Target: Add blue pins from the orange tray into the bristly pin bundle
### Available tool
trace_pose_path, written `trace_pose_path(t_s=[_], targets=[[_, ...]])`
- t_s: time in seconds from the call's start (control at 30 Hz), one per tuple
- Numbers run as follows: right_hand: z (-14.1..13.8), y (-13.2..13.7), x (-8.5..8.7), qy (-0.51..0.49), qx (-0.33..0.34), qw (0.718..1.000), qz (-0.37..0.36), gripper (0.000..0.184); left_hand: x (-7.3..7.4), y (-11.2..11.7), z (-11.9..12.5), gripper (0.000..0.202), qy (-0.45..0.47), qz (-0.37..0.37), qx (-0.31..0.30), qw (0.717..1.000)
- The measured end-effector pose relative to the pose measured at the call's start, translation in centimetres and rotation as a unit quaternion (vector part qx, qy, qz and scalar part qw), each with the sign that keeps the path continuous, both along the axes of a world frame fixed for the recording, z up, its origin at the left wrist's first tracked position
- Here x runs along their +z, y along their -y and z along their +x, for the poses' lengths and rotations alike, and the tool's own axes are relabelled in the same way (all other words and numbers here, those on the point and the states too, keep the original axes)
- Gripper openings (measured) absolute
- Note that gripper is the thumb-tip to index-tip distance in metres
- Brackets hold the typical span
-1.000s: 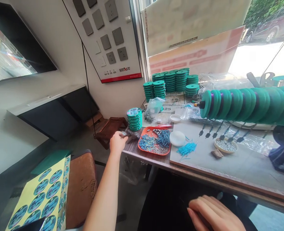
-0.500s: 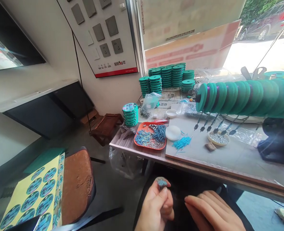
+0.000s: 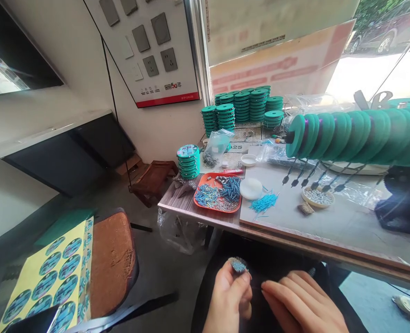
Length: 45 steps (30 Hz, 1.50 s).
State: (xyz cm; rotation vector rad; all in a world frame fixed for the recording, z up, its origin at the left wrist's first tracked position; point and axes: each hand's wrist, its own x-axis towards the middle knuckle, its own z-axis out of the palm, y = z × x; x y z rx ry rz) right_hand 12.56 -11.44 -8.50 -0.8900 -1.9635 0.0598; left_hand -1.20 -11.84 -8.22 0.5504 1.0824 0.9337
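Observation:
My left hand (image 3: 230,296) is closed in a pinch, low in front of the table edge. Between its thumb and fingers sits a small tight bundle of thin blue-grey pieces (image 3: 239,265), their ends pointing up; their exact kind is unclear. To its right, my right hand (image 3: 304,303) has its fingers pressed together, tips towards the left hand, with a gap between the two. Whatever those fingertips hold, if anything, is too small to make out. Beyond them, an orange tray (image 3: 217,211) on the table carries small blue coiled pieces, metal bits and tiny beads.
Thin blue tubes (image 3: 264,202) lie near a white round lid (image 3: 251,188). A dish (image 3: 319,205) holds grey beads. A rod of green spools (image 3: 344,136) overhangs the table's right. Stacked green spools (image 3: 241,108) stand behind. A brown chair (image 3: 111,263) carries a label sheet (image 3: 48,282).
My left hand has shifted slightly right with the bundle, and my right hand slightly left, so the gap between them is smaller. The camera view has tilted a little.

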Motion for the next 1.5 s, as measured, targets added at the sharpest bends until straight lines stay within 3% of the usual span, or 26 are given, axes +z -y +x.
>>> trace_pose_path(t_s=[0.3, 0.47, 0.7, 0.9, 1.03, 1.13, 1.4, 1.5], targets=[[-0.3, -0.1, -0.4, -0.016, -0.005, 1.000, 0.004, 0.009, -0.7, 0.1, -0.3, 0.031, -0.103, 0.076, 0.001, 0.992], [-0.2, -0.2, -0.1, 0.003, -0.012, 1.000, 0.006, 0.010, -1.4, 0.5, -0.3, 0.029, -0.144, 0.109, 0.051, 0.982], [-0.2, -0.3, -0.2, 0.013, -0.043, 0.999, 0.002, 0.011, -2.0, 1.1, -0.1, 0.023, -0.263, 0.149, 0.106, 0.947], [-0.2, -0.6, -0.4, 0.024, -0.083, 0.996, 0.001, 0.016, -1.3, 1.6, -0.3, 0.030, -0.385, 0.120, 0.103, 0.909], [-0.1, -0.5, -0.4, 0.030, -0.094, 0.995, 0.002, 0.018, -0.8, 1.3, -0.4, 0.026, -0.391, 0.197, 0.044, 0.898], [-0.2, -0.5, -0.3, 0.033, -0.091, 0.995, 0.006, 0.020, -0.8, 1.1, -0.4, 0.027, -0.396, 0.225, 0.043, 0.889], [-0.3, -0.4, -0.4, 0.004, -0.087, 0.996, -0.011, 0.014, -0.1, 0.6, 0.0, 0.027, -0.250, 0.195, 0.068, 0.946], [-0.2, -0.4, -0.4, 0.051, -0.060, 0.997, -0.020, 0.018, -0.6, 0.8, -0.1, 0.032, -0.193, 0.165, 0.091, 0.963]])
